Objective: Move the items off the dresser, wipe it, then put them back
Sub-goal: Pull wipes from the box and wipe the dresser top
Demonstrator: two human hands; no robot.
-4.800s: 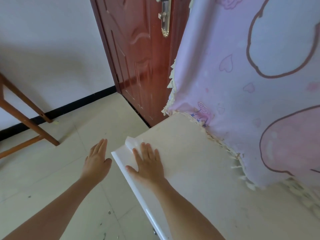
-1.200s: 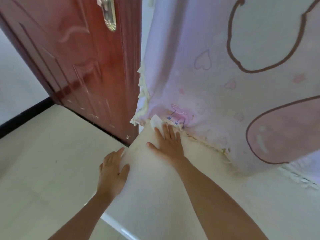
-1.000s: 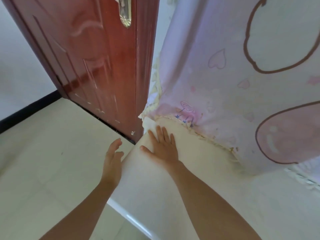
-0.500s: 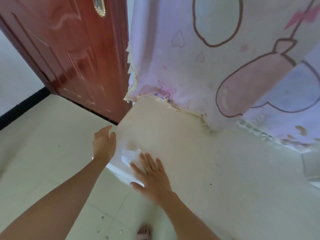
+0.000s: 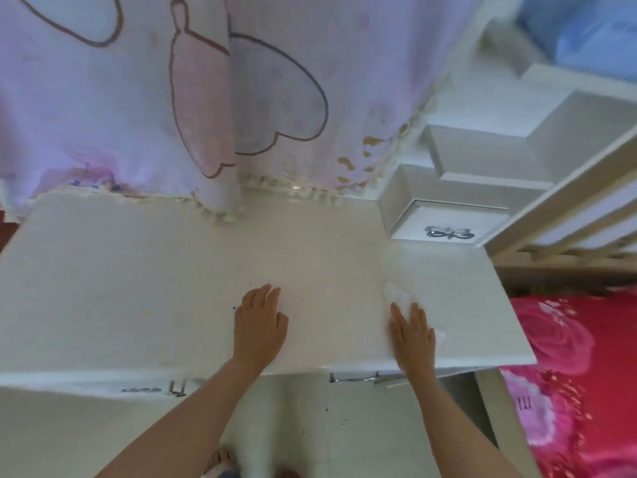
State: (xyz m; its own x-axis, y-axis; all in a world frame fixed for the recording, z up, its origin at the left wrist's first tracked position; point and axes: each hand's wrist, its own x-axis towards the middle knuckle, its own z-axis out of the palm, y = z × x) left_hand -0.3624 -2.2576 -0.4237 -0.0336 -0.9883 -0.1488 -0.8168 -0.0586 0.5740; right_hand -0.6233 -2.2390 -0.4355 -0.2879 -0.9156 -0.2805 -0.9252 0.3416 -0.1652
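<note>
On the dresser [image 5: 138, 270], a tissue [image 5: 396, 294] is being pressed under the flat right hand [image 5: 412, 334], the left hand [image 5: 260, 322] being rested open. Wiping is apparently being done; a rightward sweep is being called for.

The left forearm [image 5: 193, 419] and right forearm [image 5: 451, 426] are bare along all of their visible length. The left grip [image 5: 260, 322] and right grip [image 5: 413, 334] are bare as well. Below the near edge of the table [image 5: 138, 288] the toes of a bare foot [image 5: 219, 460] show, with a blurred scrap of grey-blue cloth [image 5: 228, 474] just beside them.
</note>
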